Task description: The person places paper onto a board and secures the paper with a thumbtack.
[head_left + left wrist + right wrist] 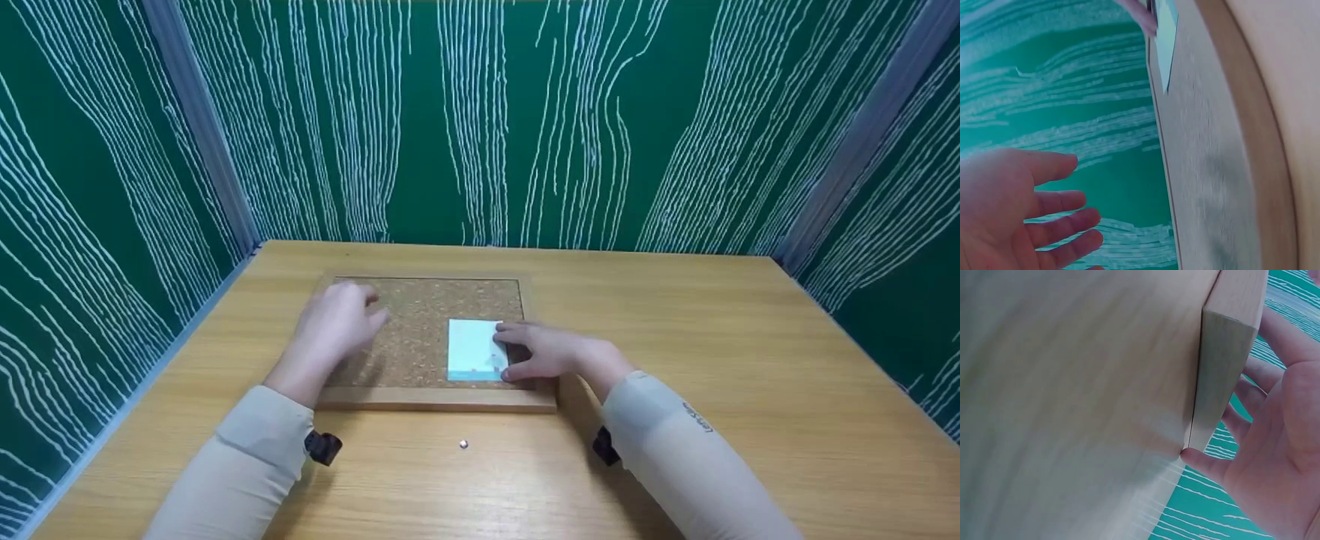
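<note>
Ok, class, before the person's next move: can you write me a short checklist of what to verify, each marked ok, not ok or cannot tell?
1. Cork board resting on the table: ok.
2. Pale card over the cork: ok, toward the board's right side.
3. Right hand at the card: ok, at its right edge.
4. Left hand free: ok, holding nothing, over the board's left part.
5. Small silvery object in a hand: not ok, it lies on the table in front of the board.
6. Card fastened to the cork: cannot tell.
</note>
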Available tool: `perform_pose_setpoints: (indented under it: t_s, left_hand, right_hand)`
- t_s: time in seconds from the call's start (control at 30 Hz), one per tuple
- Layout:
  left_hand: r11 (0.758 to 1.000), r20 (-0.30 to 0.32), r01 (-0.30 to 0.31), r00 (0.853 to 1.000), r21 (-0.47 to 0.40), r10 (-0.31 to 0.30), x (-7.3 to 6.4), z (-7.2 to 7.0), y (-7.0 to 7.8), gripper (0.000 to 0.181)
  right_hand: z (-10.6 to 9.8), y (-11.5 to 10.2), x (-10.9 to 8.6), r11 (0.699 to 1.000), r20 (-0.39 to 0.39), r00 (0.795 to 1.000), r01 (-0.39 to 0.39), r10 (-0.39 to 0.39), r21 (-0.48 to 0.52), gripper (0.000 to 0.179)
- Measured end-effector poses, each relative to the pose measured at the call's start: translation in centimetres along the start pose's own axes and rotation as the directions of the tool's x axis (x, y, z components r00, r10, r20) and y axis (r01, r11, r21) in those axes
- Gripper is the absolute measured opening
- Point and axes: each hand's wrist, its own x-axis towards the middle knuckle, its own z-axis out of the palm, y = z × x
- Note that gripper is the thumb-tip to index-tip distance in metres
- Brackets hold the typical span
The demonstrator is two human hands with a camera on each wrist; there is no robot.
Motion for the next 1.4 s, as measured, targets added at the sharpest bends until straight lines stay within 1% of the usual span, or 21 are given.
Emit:
perform_pose_setpoints:
  t_s: [0.07, 0.17, 0.3, 0.4, 0.47, 0.57, 0.7, 0.9, 1.03, 1.07, 1.2, 1.27, 1.33, 1.4]
  left_hand:
    - [1.000, 0.001, -0.028, 1.000, -0.014, 0.028, -0.3, 0.5, 0.7, 0.040]
    - [0.998, 0.033, -0.024, 0.999, -0.057, 0.026, -0.9, 1.1, 1.8, 0.041]
    - [0.996, 0.062, -0.068, 0.995, -0.059, 0.072, -1.7, 1.9, 3.4, 0.040]
    - [0.992, 0.081, -0.120, 0.989, -0.035, 0.122, -2.3, 2.3, 4.6, 0.036]
    - [0.989, 0.101, -0.144, 0.984, -0.027, 0.146, -2.8, 2.4, 5.3, 0.033]
    - [0.980, 0.135, -0.197, 0.971, -0.025, 0.199, -3.4, 2.7, 6.1, 0.031]
    - [0.963, 0.196, -0.264, 0.943, -0.044, 0.268, -4.1, 3.0, 7.1, 0.031]
    - [0.944, 0.305, -0.329, 0.896, -0.035, 0.324, -4.8, 3.7, 8.1, 0.024]
    - [0.924, 0.342, -0.382, 0.864, -0.033, 0.370, -5.1, 4.0, 8.4, 0.021]
    - [0.917, 0.351, -0.398, 0.854, -0.037, 0.385, -5.1, 4.1, 8.5, 0.020]
    - [0.878, 0.387, -0.476, 0.802, -0.047, 0.455, -5.3, 4.4, 8.4, 0.018]
    - [0.865, 0.407, -0.500, 0.781, -0.048, 0.474, -5.4, 4.6, 8.5, 0.015]
    - [0.857, 0.421, -0.514, 0.769, -0.043, 0.482, -5.6, 4.8, 8.6, 0.011]
    - [0.855, 0.435, -0.517, 0.762, -0.038, 0.480, -5.7, 5.0, 8.8, 0.009]
  right_hand:
    - [0.0, 0.0, 0.0, 1.000, 0.004, 1.000, -0.010, 0.010, 0.004, 0.075]
    - [0.0, -0.1, 0.0, 1.000, 0.008, 1.000, -0.010, 0.010, 0.008, 0.075]
    - [-0.1, -0.2, 0.0, 1.000, 0.015, 1.000, -0.016, 0.016, 0.007, 0.075]
    - [-0.1, -0.2, 0.0, 1.000, 0.019, 1.000, -0.020, 0.020, 0.001, 0.075]
    - [-0.1, -0.2, 0.0, 1.000, 0.020, 1.000, -0.016, 0.016, -0.006, 0.075]
    - [-0.1, -0.1, 0.0, 1.000, 0.015, 1.000, 0.017, -0.017, -0.014, 0.075]
    - [-0.2, -0.1, 0.0, 0.999, 0.011, 0.999, 0.039, -0.039, -0.018, 0.076]
    - [-0.2, -0.1, -0.1, 1.000, 0.012, 1.000, 0.024, -0.024, -0.012, 0.075]
    - [-0.1, -0.2, -0.1, 1.000, 0.015, 1.000, 0.013, -0.013, -0.009, 0.075]
    - [-0.1, -0.2, -0.1, 1.000, 0.017, 1.000, 0.008, -0.007, -0.008, 0.074]
    - [-0.1, -0.3, 0.1, 1.000, 0.022, 1.000, 0.000, 0.000, -0.005, 0.074]
    - [-0.1, -0.3, 0.1, 1.000, 0.024, 1.000, -0.003, 0.003, -0.009, 0.074]
    - [-0.2, -0.3, 0.2, 1.000, 0.026, 1.000, -0.003, 0.004, -0.010, 0.074]
    - [-0.2, -0.3, 0.2, 1.000, 0.028, 1.000, -0.009, 0.009, -0.009, 0.074]
